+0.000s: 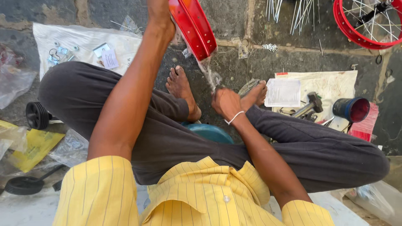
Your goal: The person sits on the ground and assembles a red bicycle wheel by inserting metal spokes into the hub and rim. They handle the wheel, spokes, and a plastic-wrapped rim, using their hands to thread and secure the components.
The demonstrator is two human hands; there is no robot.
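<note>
A red bicycle wheel rim (pixel 193 26) stands tilted in front of me, its top cut off by the frame edge. My left hand (pixel 160 12) reaches up beside the rim and seems to hold it, though the fingers are out of view. My right hand (pixel 225 102) is closed on a strip of clear plastic wrapping (pixel 208 72) that runs from the rim's lower end down to my fingers. I sit cross-legged on a teal stool (pixel 208 132), bare feet on the stone floor.
A second red spoked wheel (pixel 365 23) lies at the top right, with loose spokes (pixel 293 12) beside it. To the right, a hammer (pixel 309 105), a sheet of paper (pixel 283 92) and a blue tin (pixel 352 109). Left: black small wheels (pixel 37 115), plastic bags, small hardware.
</note>
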